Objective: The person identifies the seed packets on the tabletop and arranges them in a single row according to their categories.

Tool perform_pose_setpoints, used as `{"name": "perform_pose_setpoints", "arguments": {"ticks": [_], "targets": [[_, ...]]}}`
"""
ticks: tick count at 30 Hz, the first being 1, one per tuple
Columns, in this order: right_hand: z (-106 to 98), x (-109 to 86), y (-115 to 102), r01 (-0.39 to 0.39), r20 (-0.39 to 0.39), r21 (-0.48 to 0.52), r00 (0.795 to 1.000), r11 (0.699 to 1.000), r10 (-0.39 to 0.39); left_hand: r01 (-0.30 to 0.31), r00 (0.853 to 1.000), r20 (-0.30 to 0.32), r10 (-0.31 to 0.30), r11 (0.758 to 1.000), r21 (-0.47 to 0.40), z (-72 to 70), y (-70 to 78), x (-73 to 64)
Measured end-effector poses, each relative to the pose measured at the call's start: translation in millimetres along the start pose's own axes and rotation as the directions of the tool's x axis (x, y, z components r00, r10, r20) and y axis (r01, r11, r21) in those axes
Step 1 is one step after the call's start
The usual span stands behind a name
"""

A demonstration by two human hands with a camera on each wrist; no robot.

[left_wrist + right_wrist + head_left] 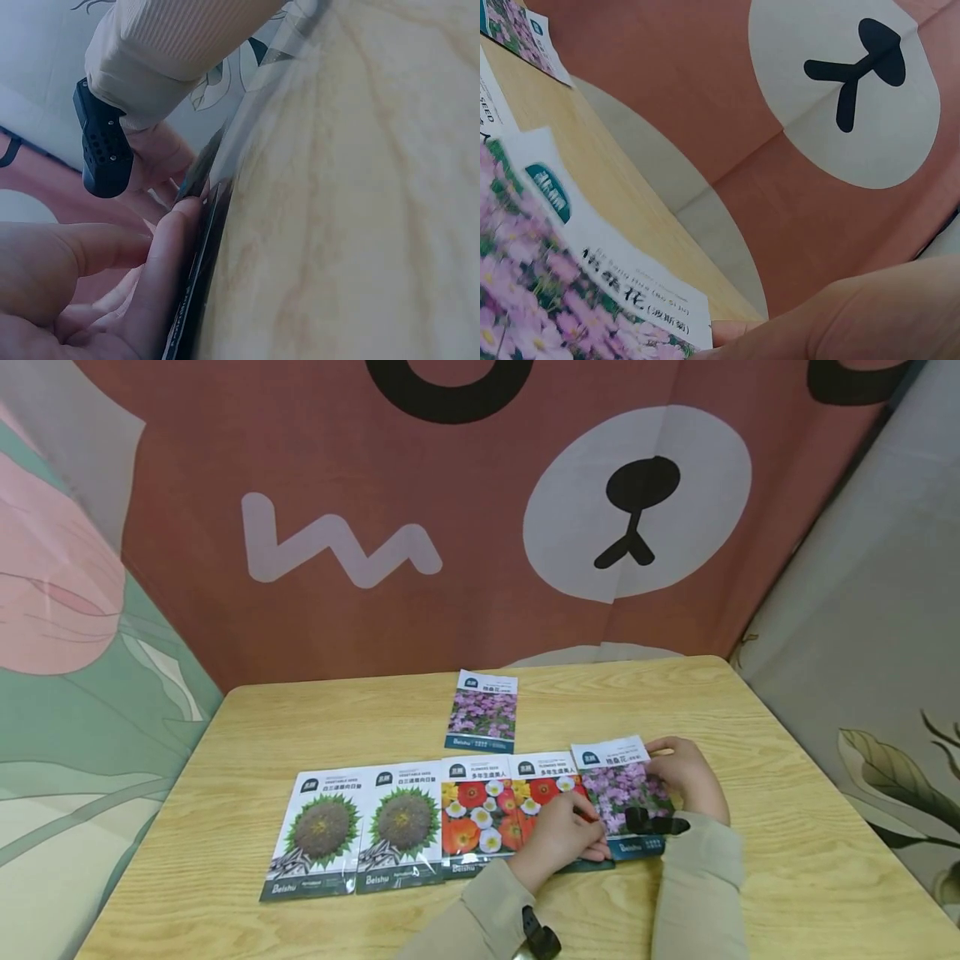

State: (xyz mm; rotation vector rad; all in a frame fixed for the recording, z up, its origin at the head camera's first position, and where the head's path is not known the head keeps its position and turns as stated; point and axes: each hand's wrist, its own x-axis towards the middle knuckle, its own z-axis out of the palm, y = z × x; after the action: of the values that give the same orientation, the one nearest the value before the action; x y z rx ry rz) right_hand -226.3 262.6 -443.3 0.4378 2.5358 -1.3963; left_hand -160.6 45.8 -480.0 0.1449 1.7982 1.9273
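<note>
My right hand [690, 779] pinches the right edge of a purple-flower seed packet [617, 781]; its thumb shows beside the packet's upper corner in the right wrist view. That packet lies at the right end of a row, slightly tilted. Over the lower part of the neighbouring poppy seed packet [546, 787] rests my left hand [562, 835], its fingertips touching near the purple packet's lower left side. Another poppy packet [474, 810] lies just left of it. Two sunflower seed packets [322, 831] form the row's left end.
A second purple-flower packet [482, 714] lies alone behind the row, near the back of the wooden table [315, 714]. A reddish printed cloth [465, 618] hangs at the table's back edge, with patterned cloths on both sides.
</note>
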Motion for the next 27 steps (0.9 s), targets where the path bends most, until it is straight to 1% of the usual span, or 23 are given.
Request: {"name": "perform_pose_setpoints", "arguments": {"ticks": [4, 7, 11, 17, 27], "targets": [[1.2, -0.1, 0.4, -0.018, -0.002, -0.022, 1.000, 1.000, 0.018, -0.016, 1.000, 0.027, 0.015, 0.999, 0.033, -1.4, -0.3, -1.9], [1.9, -1.0, -1.0, -0.020, -0.005, -0.062, 1.000, 0.998, 0.020, -0.031, 0.999, 0.042, 0.028, 0.998, 0.060, -2.6, -0.6, -3.2], [2.5, -2.3, -5.0, -0.010, -0.010, -0.081, 1.000, 0.997, 0.010, -0.043, 0.998, 0.050, 0.039, 0.996, 0.084, -3.7, 0.2, -4.2], [4.2, -2.7, -7.0, -0.035, -0.028, -0.091, 0.999, 0.995, 0.032, -0.035, 0.998, 0.051, 0.030, 0.995, 0.091, -3.9, 0.0, -3.5], [3.8, -1.1, -6.0, -0.051, -0.055, -0.133, 0.998, 0.990, 0.043, -0.075, 0.995, 0.080, 0.064, 0.988, 0.133, -4.1, -1.2, -3.1]]}}
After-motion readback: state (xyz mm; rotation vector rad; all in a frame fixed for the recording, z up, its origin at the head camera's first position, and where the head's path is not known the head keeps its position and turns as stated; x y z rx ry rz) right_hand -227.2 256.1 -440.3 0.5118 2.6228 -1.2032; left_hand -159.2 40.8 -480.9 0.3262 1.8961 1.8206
